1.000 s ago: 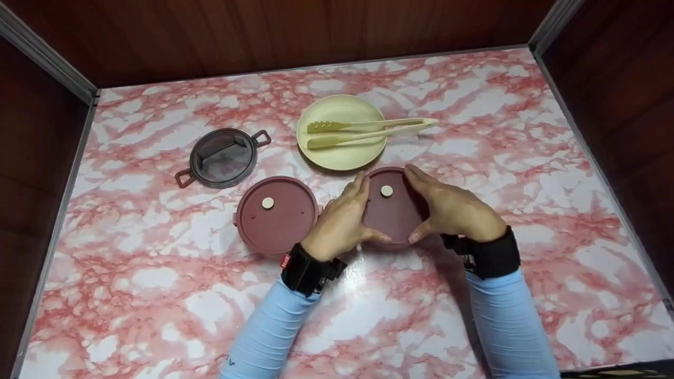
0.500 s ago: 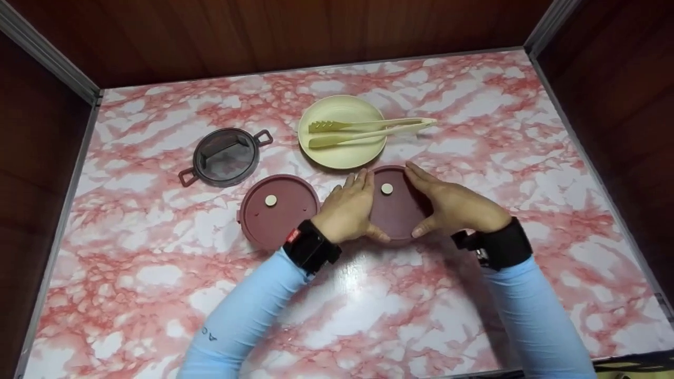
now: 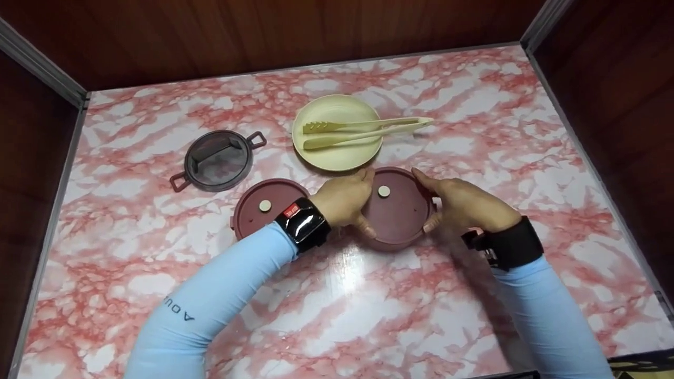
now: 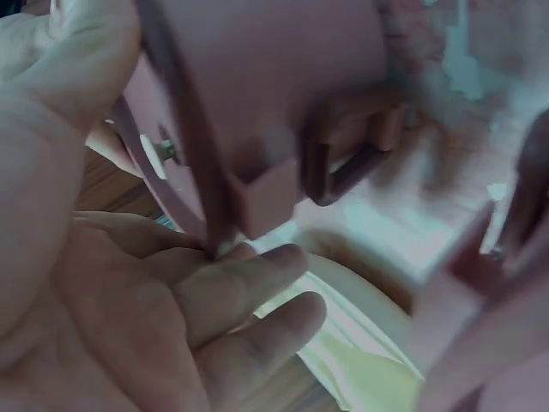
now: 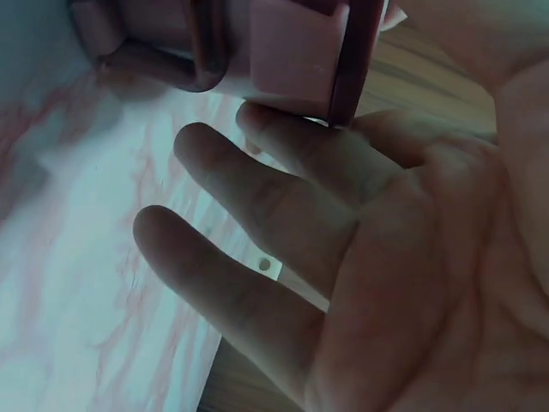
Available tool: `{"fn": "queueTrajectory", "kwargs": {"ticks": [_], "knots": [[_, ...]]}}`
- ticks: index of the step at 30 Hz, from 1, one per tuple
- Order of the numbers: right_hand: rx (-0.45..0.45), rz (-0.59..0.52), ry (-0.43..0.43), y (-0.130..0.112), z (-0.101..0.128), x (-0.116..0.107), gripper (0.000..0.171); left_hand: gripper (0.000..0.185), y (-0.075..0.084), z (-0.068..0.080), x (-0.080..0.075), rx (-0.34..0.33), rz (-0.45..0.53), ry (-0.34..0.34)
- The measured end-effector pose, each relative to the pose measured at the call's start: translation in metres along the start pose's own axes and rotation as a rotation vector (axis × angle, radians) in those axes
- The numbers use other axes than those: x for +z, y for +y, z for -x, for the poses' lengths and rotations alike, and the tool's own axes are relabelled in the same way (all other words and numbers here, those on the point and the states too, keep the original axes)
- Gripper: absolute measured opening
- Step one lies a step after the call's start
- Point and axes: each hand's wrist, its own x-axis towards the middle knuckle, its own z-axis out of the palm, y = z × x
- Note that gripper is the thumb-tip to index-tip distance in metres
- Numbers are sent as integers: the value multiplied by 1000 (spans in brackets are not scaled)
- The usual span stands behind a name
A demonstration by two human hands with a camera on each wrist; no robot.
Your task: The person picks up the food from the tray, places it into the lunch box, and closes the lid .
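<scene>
A round, dark-red lidded food container [image 3: 397, 216] with a small cream vent button stands on the marbled table. My left hand [image 3: 342, 199] lies along its left side, thumb at the front rim. At its right side is my right hand [image 3: 468, 204], thumb and fingers spread around the edge. The left wrist view shows the clip [image 4: 268, 202] and loop handle [image 4: 352, 142], with fingers beside the lid rim. In the right wrist view the fingers reach out straight beneath another clip [image 5: 296, 56]. A second red lidded container [image 3: 255, 217] is partly hidden behind my left wrist.
Behind the containers, a pale-yellow plate [image 3: 337, 158] bears pale-yellow tongs [image 3: 363, 131], whose joined end sticks out past the right rim. To the left lies a dark see-through lid or shallow pot [image 3: 218, 163] with two loop handles. Dark wooden walls [image 3: 305, 31] enclose the table.
My left arm has swung over the left container, covering more of it. Both thumbs have moved apart, outward to the rim, so more of the right container's lid shows.
</scene>
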Motion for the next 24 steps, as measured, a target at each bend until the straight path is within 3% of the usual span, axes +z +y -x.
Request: {"fn": "queueTrajectory", "kwargs": {"ticks": [7, 12, 19, 24], "knots": [[-41, 37, 39, 1, 3, 0, 107, 136, 0, -2, -4, 34, -19, -16], [-26, 24, 19, 1, 1, 0, 113, 136, -1, -4, -7, 25, -49, -24], [-147, 169, 3, -31, -7, -4, 124, 140, 5, -5, -11, -12, -122, -73], [-125, 190, -34, -48, -14, 2, 133, 146, 12, 0, -9, -45, -89, -80]]}}
